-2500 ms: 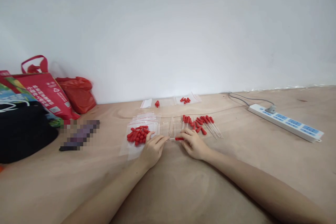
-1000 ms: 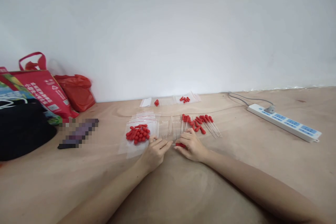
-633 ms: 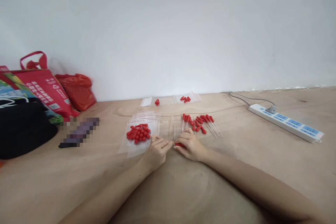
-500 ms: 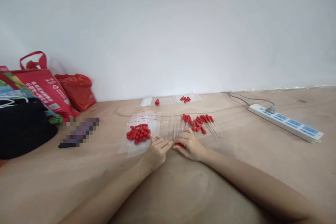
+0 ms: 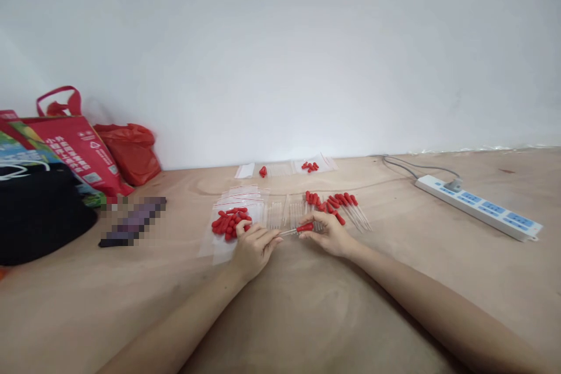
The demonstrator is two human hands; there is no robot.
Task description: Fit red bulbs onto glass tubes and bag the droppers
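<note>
My left hand (image 5: 254, 248) pinches the glass dropper tube (image 5: 287, 233), which lies nearly level between my hands. At its other end is a red rubber bulb (image 5: 305, 227), held between the thumb and fingers of my right hand (image 5: 329, 236). The tube and bulb meet in line; how far one sits inside the other I cannot tell. Beside my left hand, a pile of red bulbs (image 5: 228, 223) rests on clear zip bags (image 5: 219, 251). Bare glass tubes (image 5: 275, 214) lie just beyond my hands. Several droppers with bulbs fitted (image 5: 356, 213) fan out beyond my right hand.
Near the wall lie more bags with red bulbs (image 5: 310, 167) and thin tubes. A white power strip (image 5: 480, 205) with a grey cable is on the right. On the left are red bags (image 5: 127, 152), a black cloth item (image 5: 41, 216) and a blurred dark object (image 5: 135, 223).
My left hand has shifted left, away from my right hand, and the glass tube now shows between them. My right fingers have lifted and opened slightly, so the red bulb is more visible.
</note>
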